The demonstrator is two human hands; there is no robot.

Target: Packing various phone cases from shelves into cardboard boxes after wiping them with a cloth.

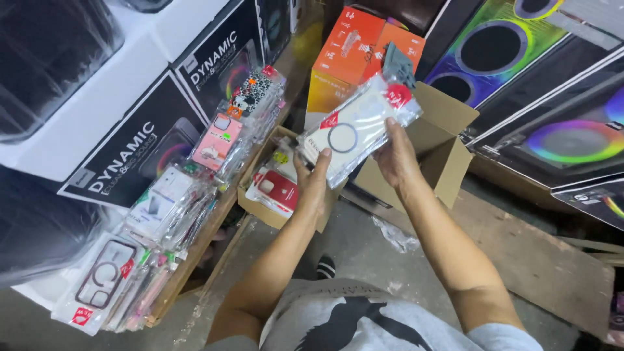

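Both hands hold up a stack of clear plastic-bagged phone cases (361,123), the top one transparent with a ring on its back and red stickers at two corners. My left hand (312,183) grips the stack's lower end, thumb on top. At the stack's right side, my right hand (396,156) has its fingers wrapped around the edge. The stack hovers over a small open cardboard box (255,207) that holds more packaged cases, a red one on top.
A large open cardboard box (448,146) stands behind the hands, with orange boxes (354,49) beyond. Rows of bagged phone cases (172,208) lean along a wooden plank at left against big speaker cartons (130,136). More speaker cartons (559,110) at right; concrete floor below.
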